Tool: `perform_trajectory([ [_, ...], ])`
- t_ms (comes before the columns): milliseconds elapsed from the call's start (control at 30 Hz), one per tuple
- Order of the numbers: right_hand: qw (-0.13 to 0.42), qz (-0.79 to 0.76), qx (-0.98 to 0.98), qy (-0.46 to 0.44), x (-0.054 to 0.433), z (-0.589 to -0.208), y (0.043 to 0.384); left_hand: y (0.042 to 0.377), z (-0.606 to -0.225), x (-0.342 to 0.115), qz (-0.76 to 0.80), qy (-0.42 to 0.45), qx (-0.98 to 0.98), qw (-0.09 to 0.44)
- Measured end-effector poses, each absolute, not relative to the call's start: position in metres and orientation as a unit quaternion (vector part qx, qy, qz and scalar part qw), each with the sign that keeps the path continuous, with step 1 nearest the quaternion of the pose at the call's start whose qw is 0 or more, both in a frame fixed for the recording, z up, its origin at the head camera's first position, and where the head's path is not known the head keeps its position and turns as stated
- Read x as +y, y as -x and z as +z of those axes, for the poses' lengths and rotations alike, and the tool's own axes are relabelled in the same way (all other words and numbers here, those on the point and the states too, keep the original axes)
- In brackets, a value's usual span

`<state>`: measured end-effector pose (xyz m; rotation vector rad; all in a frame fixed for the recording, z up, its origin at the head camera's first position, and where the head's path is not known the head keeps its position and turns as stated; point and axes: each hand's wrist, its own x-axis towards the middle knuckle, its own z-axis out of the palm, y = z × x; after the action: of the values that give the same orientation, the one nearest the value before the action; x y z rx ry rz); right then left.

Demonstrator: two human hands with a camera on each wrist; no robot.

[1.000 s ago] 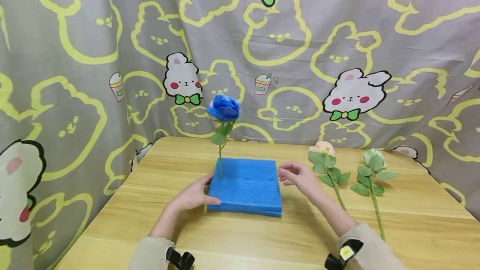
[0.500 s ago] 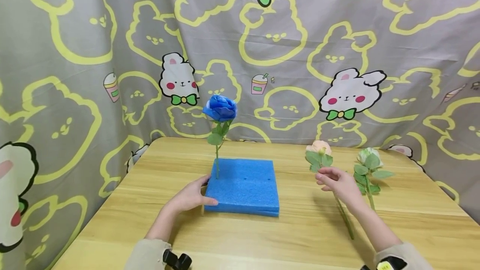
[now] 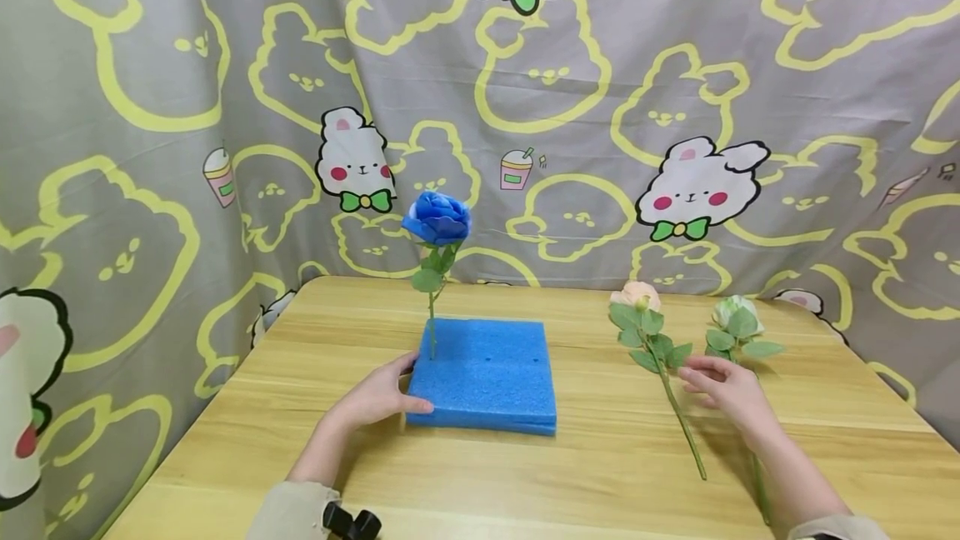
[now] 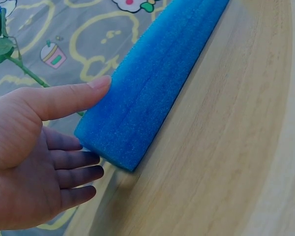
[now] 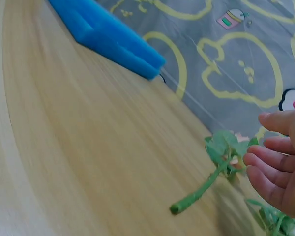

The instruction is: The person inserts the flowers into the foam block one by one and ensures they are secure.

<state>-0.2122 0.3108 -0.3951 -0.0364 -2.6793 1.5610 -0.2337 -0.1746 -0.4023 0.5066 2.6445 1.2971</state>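
A blue foam block (image 3: 487, 373) lies on the table, with small holes in its top. An artificial blue rose (image 3: 437, 219) stands upright in its left part. My left hand (image 3: 375, 394) is at the block's left front corner, the thumb touching the front edge and the fingers loosely extended beside it, as the left wrist view shows. Over the right side of the table, my right hand (image 3: 731, 398) holds nothing, its fingers relaxed. It is between a peach rose (image 3: 637, 297) and a white-green rose (image 3: 738, 317), covering part of the latter's stem and leaves.
Both loose roses lie on the wooden table (image 3: 600, 457) to the block's right, blooms toward the back. A grey curtain (image 3: 570, 223) with cartoon prints hangs behind and to the left of the table.
My right hand has moved right, from beside the foam block, over the peach rose, to near the white-green rose. My left hand stays at the block; the roses have not visibly moved.
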Motion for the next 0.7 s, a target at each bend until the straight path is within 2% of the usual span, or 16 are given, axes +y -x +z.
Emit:
perform_trajectory([
  [467,-0.028,0.523,-0.851,0.047,0.314,-0.417,0.216,0.233,-0.401,-0.174,0.441,-0.172,0.877,0.080],
  [700,-0.025,0.515,-0.856,0.046,0.311,-0.420,0.218,0.233,-0.402,-0.173,0.441,-0.169,0.878,0.082],
])
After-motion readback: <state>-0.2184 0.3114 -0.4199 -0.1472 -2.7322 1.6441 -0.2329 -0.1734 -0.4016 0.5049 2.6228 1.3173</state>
